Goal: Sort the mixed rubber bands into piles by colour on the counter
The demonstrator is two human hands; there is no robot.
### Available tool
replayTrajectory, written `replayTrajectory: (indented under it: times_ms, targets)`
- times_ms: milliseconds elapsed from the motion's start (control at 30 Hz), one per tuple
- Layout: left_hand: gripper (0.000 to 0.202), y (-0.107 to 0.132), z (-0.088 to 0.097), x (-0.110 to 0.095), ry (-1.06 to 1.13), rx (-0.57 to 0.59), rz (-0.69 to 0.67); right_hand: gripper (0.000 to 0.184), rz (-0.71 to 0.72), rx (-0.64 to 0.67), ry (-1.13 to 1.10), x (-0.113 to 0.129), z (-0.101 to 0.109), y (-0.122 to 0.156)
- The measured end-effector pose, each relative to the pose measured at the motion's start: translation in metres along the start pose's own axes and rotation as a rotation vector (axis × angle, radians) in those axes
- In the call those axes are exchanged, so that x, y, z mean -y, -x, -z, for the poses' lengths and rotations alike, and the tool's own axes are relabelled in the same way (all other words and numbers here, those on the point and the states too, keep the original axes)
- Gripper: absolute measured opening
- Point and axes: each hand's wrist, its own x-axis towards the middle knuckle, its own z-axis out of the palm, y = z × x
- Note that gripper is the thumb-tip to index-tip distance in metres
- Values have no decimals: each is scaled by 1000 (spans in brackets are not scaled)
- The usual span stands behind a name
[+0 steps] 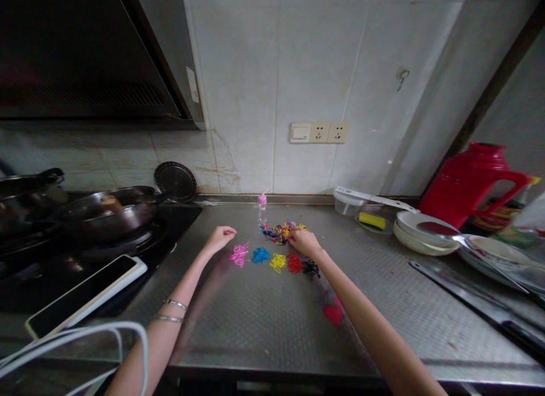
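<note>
On the steel counter [264, 316] lies a mixed heap of small coloured elastic bands [279, 231]. In front of it sit sorted little piles: pink [239, 254], blue [260, 254], yellow [277, 262], red [294, 263] and black [311, 267]. My right hand [303, 241] rests at the heap's right edge, fingers pinched into the bands. My left hand [220, 236] hovers just above the pink pile, fingers curled closed; what it holds is too small to see.
A small bottle with a pink cap [262, 205] stands behind the heap. A wok [106, 211] sits on the stove at left, a phone [85, 296] near it. Bowls [423, 231], a sponge [372, 220] and a red thermos jug [470, 183] are at right.
</note>
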Motion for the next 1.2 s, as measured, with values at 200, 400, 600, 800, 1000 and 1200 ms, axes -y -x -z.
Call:
replayTrajectory:
  times_ms: [200, 400, 600, 800, 1000, 1200]
  targets:
    - [24, 0, -2, 2, 13, 6, -12, 28, -48, -58, -74, -8, 2, 3]
    - [23, 0, -3, 4, -10, 15, -14, 26, -59, -105, -139, -8, 11, 8]
    - [21, 0, -5, 4, -23, -11, -13, 28, 41, -80, -177, 25, 16, 6]
    - [21, -3, -8, 9, -38, -40, -17, 27, 265, -97, -166, 80, 16, -7]
    - [22, -7, -12, 20, -43, -60, 5, 29, 423, -54, -131, 121, 18, -20]
    - [22, -5, -16, 23, -57, -5, 52, 29, 358, -98, -190, 94, 17, -14]
